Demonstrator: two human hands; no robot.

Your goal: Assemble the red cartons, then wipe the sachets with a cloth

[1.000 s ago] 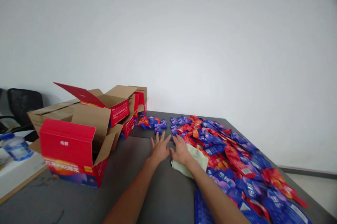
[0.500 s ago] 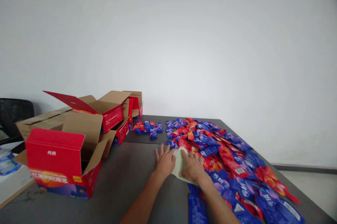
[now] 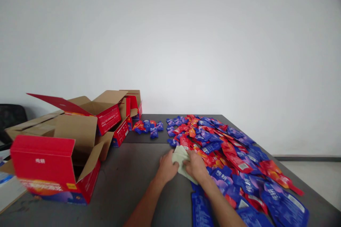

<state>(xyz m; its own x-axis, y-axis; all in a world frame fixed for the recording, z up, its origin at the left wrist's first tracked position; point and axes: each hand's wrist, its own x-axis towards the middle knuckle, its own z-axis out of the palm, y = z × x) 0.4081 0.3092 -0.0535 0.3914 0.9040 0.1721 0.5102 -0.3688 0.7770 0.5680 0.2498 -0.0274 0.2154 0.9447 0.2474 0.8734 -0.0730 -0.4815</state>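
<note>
A pale green cloth [image 3: 180, 156] lies folded between my two hands, low over the dark table. My left hand [image 3: 167, 166] grips its left edge, the thumb on top and the fingers curled under or behind. On the opposite edge, my right hand [image 3: 195, 165] has its fingers closed over the cloth, thumb pointing inward. Just right of my right hand spreads a heap of red and blue snack pouches [image 3: 223, 149]. Beneath my right forearm lies a flat blue pouch [image 3: 201, 209]. The fingertips of both hands are partly hidden.
On the left stands an open red carton [image 3: 45, 170], its flaps raised. Behind it are another open red box [image 3: 109, 118] and a brown carton [image 3: 39, 124]. Several small pouches [image 3: 153, 127] lie farther back on the dark table [image 3: 125, 177]. A white wall [image 3: 170, 42] rises behind.
My left hand's fingers, spread before, have closed on the cloth's edge. My right hand's fingers have curled in too. The cloth looks more folded, and the view has shifted slightly.
</note>
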